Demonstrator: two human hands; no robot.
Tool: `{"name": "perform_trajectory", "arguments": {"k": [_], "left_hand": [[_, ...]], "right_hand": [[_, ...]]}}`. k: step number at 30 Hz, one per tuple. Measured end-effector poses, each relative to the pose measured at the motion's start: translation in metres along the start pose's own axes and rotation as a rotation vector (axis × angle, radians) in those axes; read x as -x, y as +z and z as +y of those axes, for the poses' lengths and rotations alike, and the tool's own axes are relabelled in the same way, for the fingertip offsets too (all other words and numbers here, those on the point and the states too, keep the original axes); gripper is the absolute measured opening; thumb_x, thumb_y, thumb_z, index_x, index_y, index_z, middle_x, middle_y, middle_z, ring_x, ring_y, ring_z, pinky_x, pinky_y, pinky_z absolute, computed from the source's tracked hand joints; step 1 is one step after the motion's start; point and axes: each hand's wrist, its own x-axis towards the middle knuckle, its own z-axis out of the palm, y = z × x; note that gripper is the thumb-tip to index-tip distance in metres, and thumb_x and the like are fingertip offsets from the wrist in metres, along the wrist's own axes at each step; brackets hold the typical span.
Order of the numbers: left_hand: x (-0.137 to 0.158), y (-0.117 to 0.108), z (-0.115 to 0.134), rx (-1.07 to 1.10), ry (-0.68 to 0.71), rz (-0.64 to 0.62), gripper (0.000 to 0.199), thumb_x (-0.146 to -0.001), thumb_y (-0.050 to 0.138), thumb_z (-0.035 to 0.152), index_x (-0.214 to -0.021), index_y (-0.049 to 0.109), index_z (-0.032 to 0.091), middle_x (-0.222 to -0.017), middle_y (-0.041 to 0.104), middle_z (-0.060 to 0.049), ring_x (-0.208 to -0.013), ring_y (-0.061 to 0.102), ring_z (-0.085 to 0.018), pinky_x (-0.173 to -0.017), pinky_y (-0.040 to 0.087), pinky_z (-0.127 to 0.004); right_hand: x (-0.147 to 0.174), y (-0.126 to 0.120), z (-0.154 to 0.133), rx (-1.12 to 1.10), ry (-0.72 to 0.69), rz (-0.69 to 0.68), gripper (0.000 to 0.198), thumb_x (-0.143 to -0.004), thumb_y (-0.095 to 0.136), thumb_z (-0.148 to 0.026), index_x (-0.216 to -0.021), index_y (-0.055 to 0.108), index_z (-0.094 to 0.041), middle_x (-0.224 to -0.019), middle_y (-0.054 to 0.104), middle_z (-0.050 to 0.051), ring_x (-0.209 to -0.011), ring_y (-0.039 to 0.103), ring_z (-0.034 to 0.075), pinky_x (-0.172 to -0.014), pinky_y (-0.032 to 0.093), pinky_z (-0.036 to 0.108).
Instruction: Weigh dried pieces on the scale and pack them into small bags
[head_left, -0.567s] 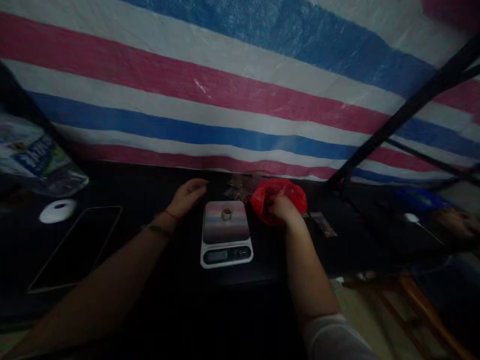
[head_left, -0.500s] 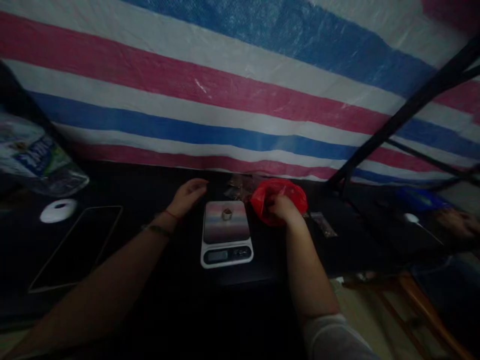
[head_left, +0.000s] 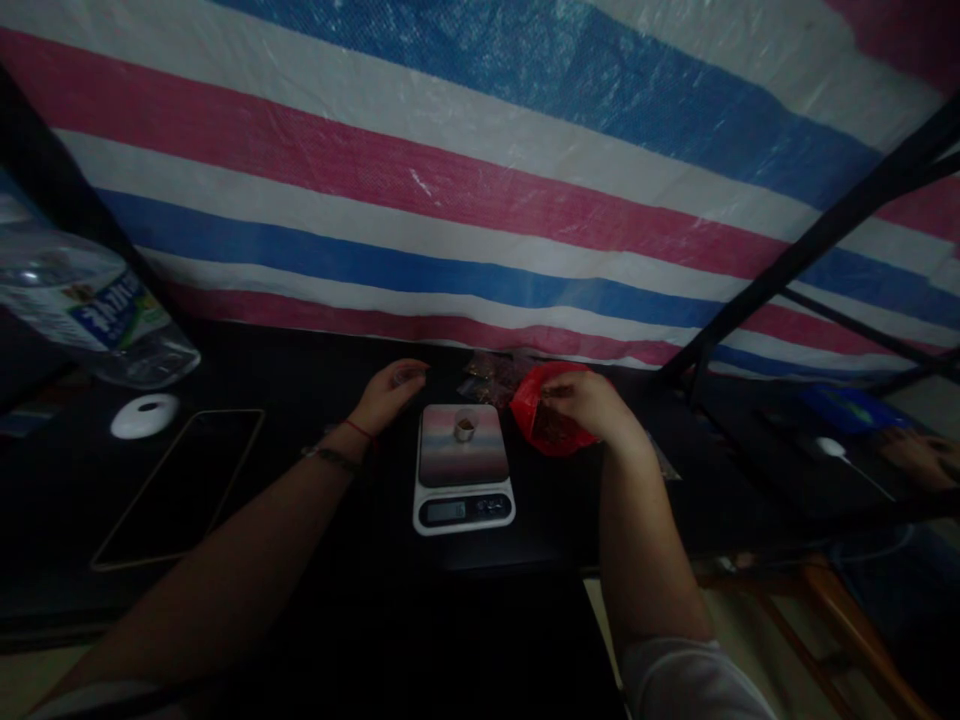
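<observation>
A white kitchen scale lies on the dark table, with a small cup standing on its platform. Just right of the scale sits a red plastic bag. My right hand is at the bag's upper edge, its fingers pinched on the plastic. My left hand rests on the table left of the scale, thumb and fingers curled close together. The dim light hides whether they hold anything.
Clear packets lie behind the scale against a striped tarp. At left are a dark phone, a white round object and a water bottle. Another person's hand and a blue item are at far right, with a wooden chair below.
My right hand has lifted from the front of the red bag to its upper edge. My left hand's fingers have drawn closer together. The view has shifted slightly.
</observation>
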Motion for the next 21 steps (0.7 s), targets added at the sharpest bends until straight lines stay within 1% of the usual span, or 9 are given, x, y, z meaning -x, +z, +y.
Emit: {"name": "perform_trajectory", "arguments": {"k": [3,6,8,10,13,18,21], "left_hand": [[-0.001,-0.001,-0.002,0.053,-0.010,-0.036,0.045,-0.069,0.069,0.043,-0.105,0.066,0.015,-0.086,0.067,-0.007,-0.070,0.058,-0.015,-0.062,0.045,-0.026],[-0.001,-0.002,-0.002,0.039,-0.001,-0.036,0.044,-0.069,0.069,0.043,-0.104,0.066,0.015,-0.087,0.067,-0.007,-0.073,0.058,-0.016,-0.065,0.046,-0.027],[0.000,-0.002,-0.001,0.024,0.007,-0.026,0.044,-0.069,0.068,0.043,-0.103,0.067,0.015,-0.087,0.067,-0.007,-0.074,0.059,-0.017,-0.066,0.046,-0.028],[0.001,-0.002,0.001,0.016,0.012,-0.018,0.043,-0.069,0.068,0.042,-0.103,0.067,0.015,-0.086,0.067,-0.007,-0.075,0.059,-0.018,-0.068,0.046,-0.029],[0.001,-0.001,0.003,0.017,0.029,-0.016,0.041,-0.069,0.068,0.041,-0.101,0.067,0.014,-0.087,0.067,-0.007,-0.078,0.059,-0.019,-0.071,0.046,-0.031],[-0.001,-0.001,0.000,0.019,0.073,-0.039,0.038,-0.072,0.067,0.039,-0.101,0.067,0.015,-0.093,0.066,-0.007,-0.083,0.059,-0.019,-0.076,0.046,-0.032],[-0.001,-0.001,-0.002,0.031,0.061,-0.037,0.038,-0.072,0.067,0.040,-0.101,0.067,0.015,-0.093,0.066,-0.007,-0.083,0.059,-0.019,-0.075,0.046,-0.033]], "right_hand": [[-0.001,-0.004,-0.040,-0.038,-0.144,-0.048,0.022,-0.076,0.063,-0.013,-0.093,0.074,-0.021,-0.092,0.074,0.002,-0.082,0.067,0.015,-0.072,0.046,0.022],[-0.006,0.008,-0.074,-0.056,-0.292,-0.193,0.022,-0.076,0.062,-0.010,-0.092,0.074,-0.019,-0.089,0.074,0.002,-0.080,0.066,0.014,-0.070,0.044,0.021],[-0.010,0.019,-0.089,-0.046,-0.346,-0.259,0.021,-0.077,0.060,-0.008,-0.089,0.075,-0.017,-0.087,0.074,0.003,-0.078,0.066,0.014,-0.069,0.043,0.021],[-0.014,0.028,-0.097,-0.012,-0.364,-0.281,0.019,-0.077,0.061,-0.009,-0.087,0.075,-0.017,-0.087,0.074,0.004,-0.079,0.066,0.014,-0.068,0.042,0.021],[-0.019,0.035,-0.100,0.061,-0.358,-0.290,0.017,-0.077,0.064,-0.012,-0.088,0.076,-0.017,-0.088,0.074,0.005,-0.081,0.066,0.015,-0.068,0.042,0.022],[-0.023,0.038,-0.105,0.118,-0.336,-0.344,0.021,-0.075,0.064,-0.009,-0.090,0.075,-0.018,-0.090,0.074,0.005,-0.083,0.066,0.016,-0.071,0.043,0.022],[-0.024,0.038,-0.110,0.166,-0.312,-0.347,0.018,-0.076,0.064,-0.010,-0.088,0.075,-0.018,-0.089,0.074,0.006,-0.084,0.067,0.017,-0.071,0.043,0.023]]}}
